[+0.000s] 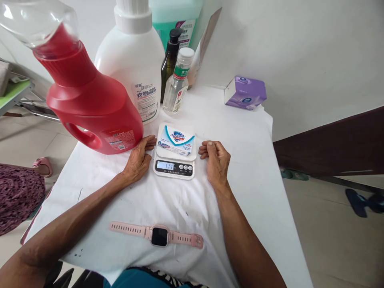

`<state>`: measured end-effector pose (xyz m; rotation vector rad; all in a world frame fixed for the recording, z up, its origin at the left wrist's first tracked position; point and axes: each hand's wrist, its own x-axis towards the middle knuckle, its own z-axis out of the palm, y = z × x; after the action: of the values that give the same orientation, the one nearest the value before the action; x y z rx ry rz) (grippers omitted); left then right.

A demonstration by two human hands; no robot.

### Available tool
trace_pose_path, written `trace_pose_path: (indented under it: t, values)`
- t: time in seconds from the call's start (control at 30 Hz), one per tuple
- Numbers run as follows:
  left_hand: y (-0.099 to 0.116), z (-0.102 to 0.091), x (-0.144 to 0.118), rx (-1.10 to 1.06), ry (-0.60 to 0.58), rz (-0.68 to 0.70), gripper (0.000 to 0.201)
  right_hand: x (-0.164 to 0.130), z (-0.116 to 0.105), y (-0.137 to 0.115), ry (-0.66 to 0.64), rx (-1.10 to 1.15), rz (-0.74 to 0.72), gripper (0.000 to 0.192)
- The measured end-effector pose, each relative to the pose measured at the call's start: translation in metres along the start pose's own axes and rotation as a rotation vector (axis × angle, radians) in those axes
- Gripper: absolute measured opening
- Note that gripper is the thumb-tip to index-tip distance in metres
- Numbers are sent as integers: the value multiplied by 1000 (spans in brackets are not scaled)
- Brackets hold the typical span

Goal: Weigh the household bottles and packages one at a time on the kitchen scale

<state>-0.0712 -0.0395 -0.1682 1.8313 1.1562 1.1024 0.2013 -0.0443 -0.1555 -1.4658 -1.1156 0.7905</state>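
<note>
A white digital kitchen scale [174, 171] lies on the cloth-covered table, its display reading 111. On its plate rests a boxed bar of Safeguard soap [176, 140], white and blue, set slightly askew. My left hand [138, 159] is on the table just left of the scale, beside the red bottle's base, with its fingers loosely bent and nothing in them. To the right of the scale, my right hand [216, 160] rests on its edge, relaxed and empty, fingertips pointing toward the plate but apart from it. Nearer me lies a pink-strapped smartwatch [159, 236], stretched out flat.
Left of the scale stands a large red detergent bottle [99, 108]. Behind are a white disinfectant jug [132, 60], a dark pump bottle [170, 56], a small clear bottle [177, 90] and a green jug [162, 20]. A purple tissue pack [246, 93] sits by the wall.
</note>
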Motion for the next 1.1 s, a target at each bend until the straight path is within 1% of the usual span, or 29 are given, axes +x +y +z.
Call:
trace_pose_path:
  t: [0.13,0.37,0.53,0.73,0.8,0.87,1.0,1.1]
  values:
    - [0,0,0,0,3,-1,78,0,0,0,-4,-20,-3,45]
    - [3,-1,1,-34,-1,-21,76,0,0,1,-5,14,-10,39]
    - [4,-2,1,-63,-18,-44,77,0,-1,0,-6,-10,-18,41]
    - [4,-2,2,-63,-30,-39,78,-1,0,-1,12,-9,-13,40]
    - [5,-2,2,-63,-30,-39,79,0,0,-7,27,-10,-40,38]
    - [6,-1,3,-66,-31,-35,79,1,0,-17,12,-55,-103,39]
    - [6,-1,3,-68,-35,-27,80,3,4,-46,-93,-180,-236,48]
    - [6,-2,2,-73,-39,-33,80,9,10,-60,-129,-199,-289,48]
